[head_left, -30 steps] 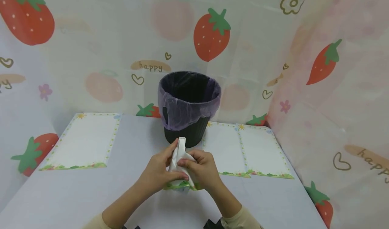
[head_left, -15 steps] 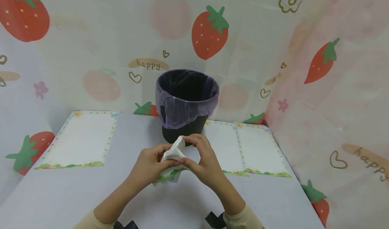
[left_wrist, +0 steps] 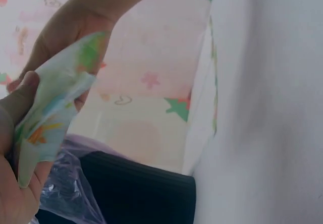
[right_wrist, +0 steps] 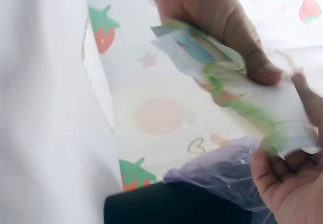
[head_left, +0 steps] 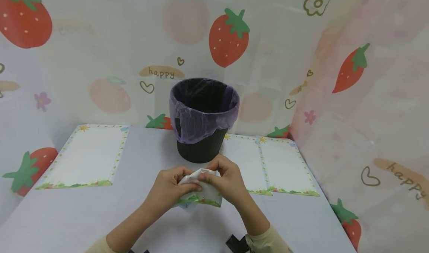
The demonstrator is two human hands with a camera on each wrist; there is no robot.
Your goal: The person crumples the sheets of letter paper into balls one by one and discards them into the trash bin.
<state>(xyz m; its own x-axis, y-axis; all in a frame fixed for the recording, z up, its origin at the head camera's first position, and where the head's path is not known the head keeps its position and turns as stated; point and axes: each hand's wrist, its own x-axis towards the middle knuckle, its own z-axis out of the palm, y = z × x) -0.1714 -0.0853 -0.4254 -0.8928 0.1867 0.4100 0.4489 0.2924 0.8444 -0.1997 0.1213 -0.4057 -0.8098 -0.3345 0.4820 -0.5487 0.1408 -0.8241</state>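
Between both hands is a crumpled, folded sheet of paper (head_left: 206,195), white with a printed green border along its lower edge. My left hand (head_left: 165,187) grips its left side, thumb across the front. At the upper right, my right hand (head_left: 228,178) pinches the fold between thumb and fingers. The left wrist view shows the paper (left_wrist: 55,100) bent over in layers, with coloured print on the outside. Seen from the right wrist, the paper (right_wrist: 257,100) stretches from one hand to the other, and its edges are blurred. Both hands are held above the table, in front of a bin.
Behind the hands stands a black bin (head_left: 199,150) with a purple plastic liner (head_left: 197,128) folded over its rim. One flat bordered sheet (head_left: 87,156) lies on the left of the white table (head_left: 140,227). Two more sheets, one here (head_left: 288,163), overlap on the right. Strawberry-print curtains surround the table.
The upright point of the paper has been folded down into a lower, wider bundle. My right hand has shifted its hold to the top right edge; the left keeps its grip.
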